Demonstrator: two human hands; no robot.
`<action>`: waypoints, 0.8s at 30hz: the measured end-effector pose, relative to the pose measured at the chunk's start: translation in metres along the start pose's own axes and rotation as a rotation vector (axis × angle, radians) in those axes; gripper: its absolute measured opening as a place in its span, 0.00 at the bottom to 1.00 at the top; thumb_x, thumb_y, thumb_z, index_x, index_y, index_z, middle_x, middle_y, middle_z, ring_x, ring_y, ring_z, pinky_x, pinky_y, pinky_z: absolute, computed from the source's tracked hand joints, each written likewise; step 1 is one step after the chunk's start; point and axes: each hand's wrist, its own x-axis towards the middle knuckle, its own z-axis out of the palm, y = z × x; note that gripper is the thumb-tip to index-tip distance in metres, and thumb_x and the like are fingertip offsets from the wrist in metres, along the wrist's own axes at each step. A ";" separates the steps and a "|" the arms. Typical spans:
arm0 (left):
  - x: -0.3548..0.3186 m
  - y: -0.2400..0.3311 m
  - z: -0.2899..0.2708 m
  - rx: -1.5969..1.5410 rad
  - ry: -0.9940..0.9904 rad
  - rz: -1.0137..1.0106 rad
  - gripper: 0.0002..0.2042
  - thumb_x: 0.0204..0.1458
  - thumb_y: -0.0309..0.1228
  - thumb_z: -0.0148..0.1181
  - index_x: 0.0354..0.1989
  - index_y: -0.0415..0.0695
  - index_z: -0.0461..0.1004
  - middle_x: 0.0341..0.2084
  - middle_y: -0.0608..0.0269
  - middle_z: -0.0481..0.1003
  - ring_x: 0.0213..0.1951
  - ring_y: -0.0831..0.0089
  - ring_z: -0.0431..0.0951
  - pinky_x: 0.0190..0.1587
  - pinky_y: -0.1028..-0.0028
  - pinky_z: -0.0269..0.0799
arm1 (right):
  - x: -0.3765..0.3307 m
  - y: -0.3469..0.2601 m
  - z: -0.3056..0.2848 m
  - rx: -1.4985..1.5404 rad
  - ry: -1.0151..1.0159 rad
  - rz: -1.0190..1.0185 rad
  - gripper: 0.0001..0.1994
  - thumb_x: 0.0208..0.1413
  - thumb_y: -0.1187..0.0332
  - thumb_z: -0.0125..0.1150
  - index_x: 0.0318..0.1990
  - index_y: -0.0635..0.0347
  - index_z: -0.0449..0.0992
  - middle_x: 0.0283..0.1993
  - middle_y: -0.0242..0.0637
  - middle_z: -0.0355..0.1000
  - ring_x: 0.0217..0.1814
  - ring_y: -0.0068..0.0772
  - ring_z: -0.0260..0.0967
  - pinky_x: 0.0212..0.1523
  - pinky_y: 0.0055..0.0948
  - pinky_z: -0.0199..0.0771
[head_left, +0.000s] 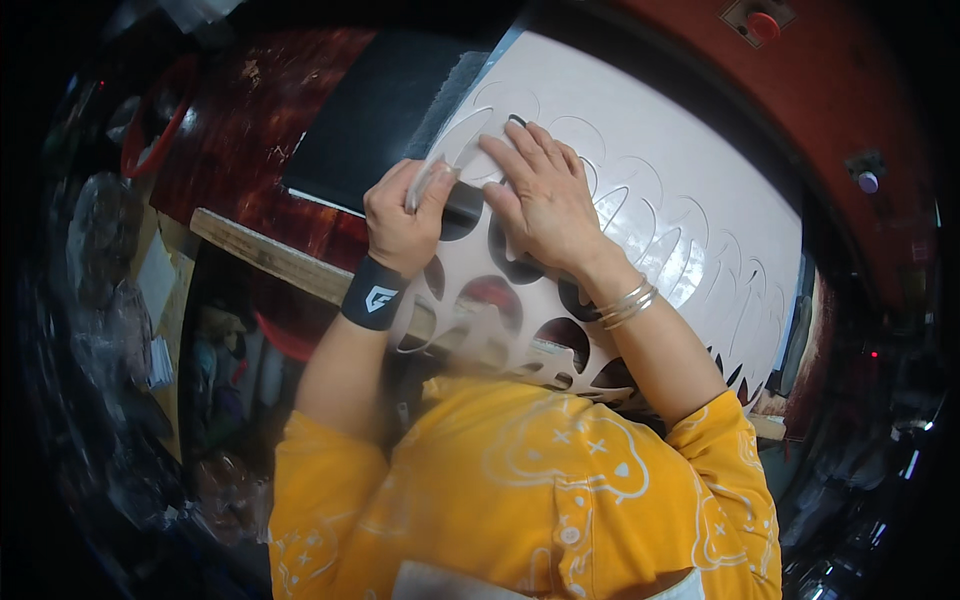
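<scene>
A large pale pinkish-white sheet spreads over the work surface, with rows of rounded outlines cut into it. Its near part is a web of oval holes. My left hand, with a black wristband, pinches a thin pale cut-out piece between thumb and fingers; the piece stands tilted up from the sheet. Just right of it, my right hand lies on the sheet with its fingers stretched out, bracelets on the wrist. A small dark spot shows by its fingertips; I cannot tell what it is.
A black panel lies left of the sheet on a dark red surface. A wooden strip runs along the near edge. Beyond the sheet stands a red machine body with a red button and a purple knob.
</scene>
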 end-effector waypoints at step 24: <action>-0.105 -0.179 -0.264 -0.046 0.430 -0.969 0.38 0.47 0.31 0.66 0.64 0.28 0.53 0.61 0.46 0.62 0.56 0.61 0.68 0.58 0.70 0.62 | -0.007 0.010 -0.001 -0.124 0.059 -0.119 0.21 0.54 0.61 0.56 0.56 0.53 0.70 0.64 0.49 0.60 0.69 0.52 0.50 0.67 0.46 0.44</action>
